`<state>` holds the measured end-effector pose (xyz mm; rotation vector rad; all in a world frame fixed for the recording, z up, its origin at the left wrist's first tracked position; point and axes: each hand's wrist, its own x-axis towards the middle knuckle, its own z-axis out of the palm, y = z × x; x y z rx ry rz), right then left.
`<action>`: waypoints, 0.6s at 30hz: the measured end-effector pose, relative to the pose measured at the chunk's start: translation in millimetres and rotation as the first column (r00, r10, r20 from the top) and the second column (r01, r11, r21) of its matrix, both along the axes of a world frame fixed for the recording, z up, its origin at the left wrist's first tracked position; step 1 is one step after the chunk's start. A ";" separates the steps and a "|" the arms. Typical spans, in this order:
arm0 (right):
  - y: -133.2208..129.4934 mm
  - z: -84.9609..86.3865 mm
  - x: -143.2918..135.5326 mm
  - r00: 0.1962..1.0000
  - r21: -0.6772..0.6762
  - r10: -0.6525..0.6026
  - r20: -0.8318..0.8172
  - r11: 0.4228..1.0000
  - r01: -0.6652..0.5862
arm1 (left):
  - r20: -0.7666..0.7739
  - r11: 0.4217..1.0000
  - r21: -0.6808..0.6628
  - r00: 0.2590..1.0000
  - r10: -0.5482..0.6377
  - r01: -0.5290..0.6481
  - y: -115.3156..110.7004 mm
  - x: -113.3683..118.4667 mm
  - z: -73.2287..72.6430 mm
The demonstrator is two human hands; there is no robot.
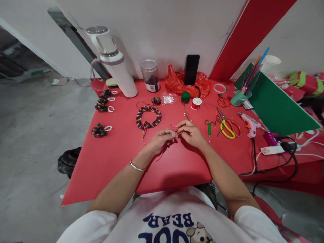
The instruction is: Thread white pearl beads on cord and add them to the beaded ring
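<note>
My left hand (163, 139) and my right hand (191, 134) meet over the middle of the red tabletop, fingertips almost touching. Both pinch a thin red thread (173, 127), which loops up between them. Below my left fingers a dark strand and a loose red end stick out; what else lies inside the fingers is hidden. Green yarn with small white beads (184, 114) runs from a green yarn ball (185, 96) toward my right hand. Left of my hands lies a braided multicolour yarn ring (148, 117) with a trailing tail.
Yellow-handled scissors (226, 126), a green-handled hook tool (209, 130) and a pink glue gun (249, 124) lie to the right. A red thread spool (195, 103), bead bag (168, 98), jar (151, 76) and white flask (118, 72) stand behind. Several yarn-and-bead pieces (99, 130) lie left.
</note>
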<state>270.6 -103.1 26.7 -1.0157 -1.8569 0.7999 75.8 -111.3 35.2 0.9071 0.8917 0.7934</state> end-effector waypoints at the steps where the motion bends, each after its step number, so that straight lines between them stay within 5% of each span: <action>1: 0.1 0.1 0.3 1.000 0.020 -0.010 0.018 1.000 0.010 | 0.002 1.000 0.002 1.000 0.002 -0.002 0.1 -0.3 0.1; 13: 2.8 0.9 2.8 0.990 -0.054 0.143 -0.015 0.988 -0.144 | 0.025 0.989 -0.116 0.996 -0.086 0.088 1.9 -5.3 -2.2; 18: 1.5 1.7 0.7 0.992 -0.013 0.115 0.053 0.993 -0.115 | 0.029 0.987 -0.126 0.995 -0.092 0.095 0.9 -4.8 -1.4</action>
